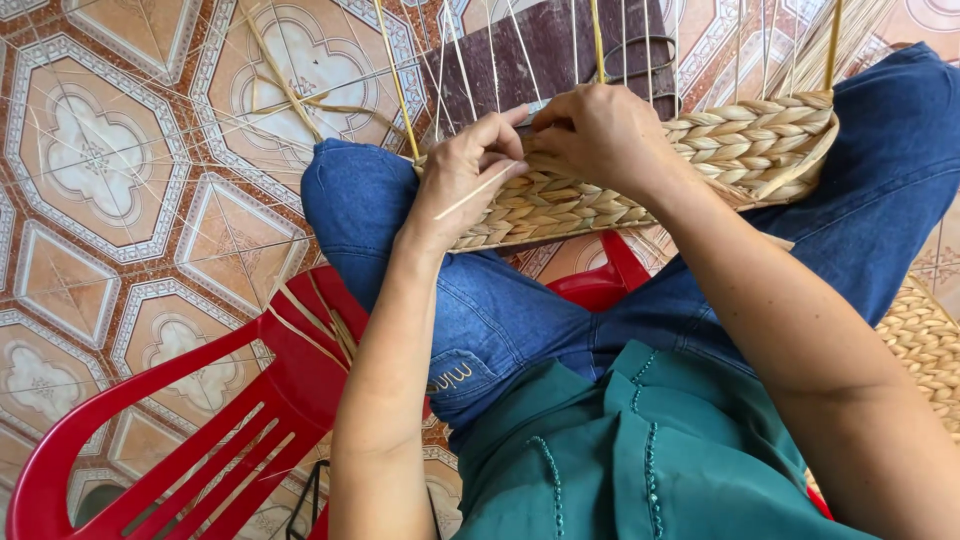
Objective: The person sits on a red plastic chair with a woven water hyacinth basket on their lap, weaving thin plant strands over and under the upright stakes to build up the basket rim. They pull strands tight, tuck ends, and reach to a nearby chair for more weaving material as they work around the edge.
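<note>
A half-woven straw basket (740,145) rests across my knees, its braided rim facing me. Thin upright straw stakes (598,40) rise from its edge. My left hand (468,170) pinches a pale straw strand (470,195) against the weave at the basket's left end. My right hand (600,135) presses down on the rim right beside it, fingers curled over the braid. The two hands touch at the fingertips. The inside of the basket is hidden behind my hands.
I sit on a red plastic chair (200,440) over a patterned tile floor (120,180). Loose straw strands (310,325) lie on the chair seat. Another woven piece (930,350) sits at the right edge. A dark board (540,50) stands behind the basket.
</note>
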